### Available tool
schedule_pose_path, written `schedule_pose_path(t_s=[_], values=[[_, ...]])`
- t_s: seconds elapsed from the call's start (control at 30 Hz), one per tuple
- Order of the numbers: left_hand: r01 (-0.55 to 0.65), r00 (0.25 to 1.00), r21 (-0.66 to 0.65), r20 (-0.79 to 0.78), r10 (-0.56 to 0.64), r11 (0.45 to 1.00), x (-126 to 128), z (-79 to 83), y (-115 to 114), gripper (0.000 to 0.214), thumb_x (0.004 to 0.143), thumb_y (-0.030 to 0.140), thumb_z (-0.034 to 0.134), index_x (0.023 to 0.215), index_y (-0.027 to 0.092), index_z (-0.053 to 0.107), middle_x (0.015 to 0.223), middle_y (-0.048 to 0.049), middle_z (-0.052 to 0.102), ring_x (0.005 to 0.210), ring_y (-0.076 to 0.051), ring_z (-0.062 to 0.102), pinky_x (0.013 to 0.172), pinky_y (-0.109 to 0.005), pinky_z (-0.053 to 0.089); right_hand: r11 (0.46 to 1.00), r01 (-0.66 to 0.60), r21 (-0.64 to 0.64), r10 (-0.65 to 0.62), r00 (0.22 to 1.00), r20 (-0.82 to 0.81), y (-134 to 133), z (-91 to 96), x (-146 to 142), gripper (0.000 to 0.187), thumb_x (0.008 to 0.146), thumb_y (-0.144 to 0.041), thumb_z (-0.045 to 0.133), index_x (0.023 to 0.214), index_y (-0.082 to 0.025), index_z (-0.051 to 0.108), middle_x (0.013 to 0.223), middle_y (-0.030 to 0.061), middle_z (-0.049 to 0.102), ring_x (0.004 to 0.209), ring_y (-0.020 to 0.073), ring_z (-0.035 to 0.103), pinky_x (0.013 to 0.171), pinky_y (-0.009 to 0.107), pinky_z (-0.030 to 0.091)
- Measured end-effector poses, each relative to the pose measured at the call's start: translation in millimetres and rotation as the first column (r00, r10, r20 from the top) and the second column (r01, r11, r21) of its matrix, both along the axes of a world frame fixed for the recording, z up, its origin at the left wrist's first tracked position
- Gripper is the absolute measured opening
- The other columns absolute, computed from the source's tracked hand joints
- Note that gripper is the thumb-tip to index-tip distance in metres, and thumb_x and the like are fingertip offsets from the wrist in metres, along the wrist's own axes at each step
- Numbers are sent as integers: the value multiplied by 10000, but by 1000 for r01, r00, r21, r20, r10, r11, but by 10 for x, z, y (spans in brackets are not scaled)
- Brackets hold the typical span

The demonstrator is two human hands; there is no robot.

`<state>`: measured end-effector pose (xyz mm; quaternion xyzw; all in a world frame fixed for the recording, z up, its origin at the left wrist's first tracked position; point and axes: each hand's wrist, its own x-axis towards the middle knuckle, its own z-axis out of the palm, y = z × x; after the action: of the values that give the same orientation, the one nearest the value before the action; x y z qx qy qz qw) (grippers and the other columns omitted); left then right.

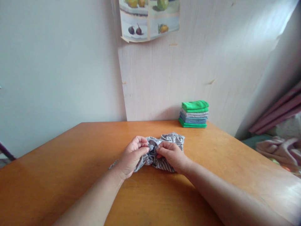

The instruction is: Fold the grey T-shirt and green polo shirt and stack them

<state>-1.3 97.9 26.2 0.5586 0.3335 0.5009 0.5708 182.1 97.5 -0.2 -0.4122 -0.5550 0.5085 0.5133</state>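
A crumpled grey-and-white striped garment (172, 138) lies on the orange wooden table (70, 169) near the middle. My left hand (133, 155) is closed, pinching the cloth at its bunched centre. My right hand (172, 156) rests beside it, fingers curled and gripping the same bunch. Both hands meet over the cloth and cover most of it. A striped part sticks out behind my right hand.
A neat stack of folded green, grey and blue cloths (194, 114) stands at the table's far edge against the pale wall. A fruit poster (149, 18) hangs above. Pink and white bedding (279, 147) lies beyond the table's right edge.
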Motion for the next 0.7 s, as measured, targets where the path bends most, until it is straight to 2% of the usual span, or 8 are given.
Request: schedule_pose_path(t_s=[0.17,0.23,0.3,0.4,0.47,0.53,0.6,0.7], values=[[-162,984,3,73,161,987,-167,98,86,194,761,297,631,896,209,524,621,58,534,537,-107,484,545,-219,391,996,-44,83,47,998,-40,-35,151,108,237,784,-338,612,599,-192,584,572,-10,579,543,128,518,569,259,391],[-267,961,124,-38,274,956,-248,87,162,193,798,369,612,861,197,554,613,39,558,540,-115,491,559,-229,402,986,-46,162,39,998,43,-16,216,192,327,821,-375,570,549,-194,561,529,-9,542,518,128,498,554,263,388],[-358,879,275,-224,422,892,-329,29,258,227,819,420,598,846,196,575,665,7,609,604,-140,550,614,-250,430,969,100,228,-139,977,164,44,243,305,382,849,-443,545,554,-200,544,520,-16,514,520,127,483,548,260,371],[-345,629,468,-528,571,813,-433,-117,398,309,803,471,621,962,206,619,870,-61,694,795,-209,636,722,-298,449,897,305,319,-433,750,501,189,187,518,391,842,-558,546,707,-199,619,605,1,576,580,150,518,556,267,345],[-238,437,525,-693,573,817,-479,-211,461,376,753,504,671,983,208,652,983,-111,706,902,-265,642,755,-327,439,890,298,346,-455,510,731,288,99,660,448,787,-617,599,925,-199,680,762,45,670,690,193,584,597,279,356],[-113,308,493,-808,502,863,-506,-273,496,307,745,499,675,866,217,679,960,-121,711,891,-286,642,725,-329,420,927,219,303,-364,345,865,368,7,769,516,729,-625,661,1024,-202,689,903,86,711,800,231,620,641,287,375],[-47,294,433,-855,427,900,-524,-295,514,228,790,450,627,733,231,661,849,-88,710,798,-258,641,672,-307,391,966,128,225,-253,277,927,422,-56,832,385,741,-526,675,962,-212,710,917,81,723,831,228,630,660,277,382],[-120,439,439,-781,444,890,-549,-265,534,230,843,399,559,700,240,645,740,-38,691,715,-218,622,633,-280,368,975,94,201,-219,278,935,469,-63,869,153,786,-325,599,790,-210,701,797,37,711,760,180,622,630,249,366]])
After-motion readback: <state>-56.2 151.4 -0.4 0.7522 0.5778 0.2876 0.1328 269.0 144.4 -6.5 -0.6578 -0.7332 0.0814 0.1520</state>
